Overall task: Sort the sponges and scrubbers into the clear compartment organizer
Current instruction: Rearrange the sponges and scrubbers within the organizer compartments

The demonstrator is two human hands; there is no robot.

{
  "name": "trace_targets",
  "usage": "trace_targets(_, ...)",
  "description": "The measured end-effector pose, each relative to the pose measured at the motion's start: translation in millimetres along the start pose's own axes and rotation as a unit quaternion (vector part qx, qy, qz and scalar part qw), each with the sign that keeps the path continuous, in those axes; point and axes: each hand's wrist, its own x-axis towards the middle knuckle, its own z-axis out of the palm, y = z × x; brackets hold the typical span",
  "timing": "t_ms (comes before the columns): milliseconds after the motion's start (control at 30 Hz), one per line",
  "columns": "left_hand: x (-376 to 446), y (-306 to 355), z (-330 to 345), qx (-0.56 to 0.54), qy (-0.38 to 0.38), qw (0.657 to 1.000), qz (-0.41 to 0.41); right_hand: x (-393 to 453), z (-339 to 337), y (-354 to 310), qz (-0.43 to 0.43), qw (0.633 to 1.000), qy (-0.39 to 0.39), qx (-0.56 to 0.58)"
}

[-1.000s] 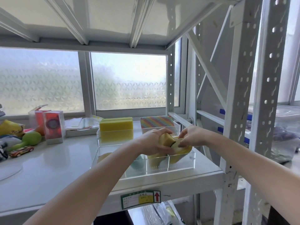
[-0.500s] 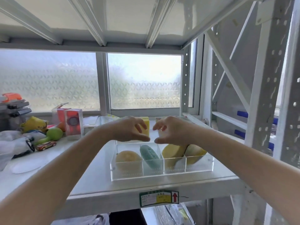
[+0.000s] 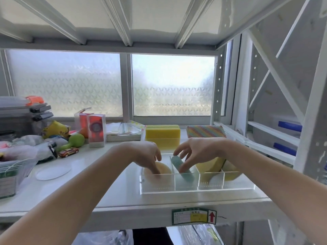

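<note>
Over the clear organizer (image 3: 197, 189), which sits near the shelf's front edge toward its right corner, both hands are settling pieces into compartments. The left hand (image 3: 144, 154) presses its fingertips onto the round tan sponge (image 3: 165, 171) in the leftmost cell, holding nothing. The right hand (image 3: 196, 152) hangs open, fingers relaxed, touching the teal scrubber (image 3: 184, 171) leaning in the next cell. Yellow sponges (image 3: 210, 166) fill the right cells. Next, I'd guess: seat the scrubber and withdraw.
</note>
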Motion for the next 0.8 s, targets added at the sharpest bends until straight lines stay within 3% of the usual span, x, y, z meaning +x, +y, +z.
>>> trace_targets(333, 7, 4, 1, 0.036, -0.017, 0.999, -0.001, 8, 6, 1, -0.004, 1.0, 0.012, -0.005)
trace_targets(800, 2, 2, 3, -0.006, 0.029, 1.0, -0.006, 12, 9, 4, -0.027, 0.997, 0.048, 0.06)
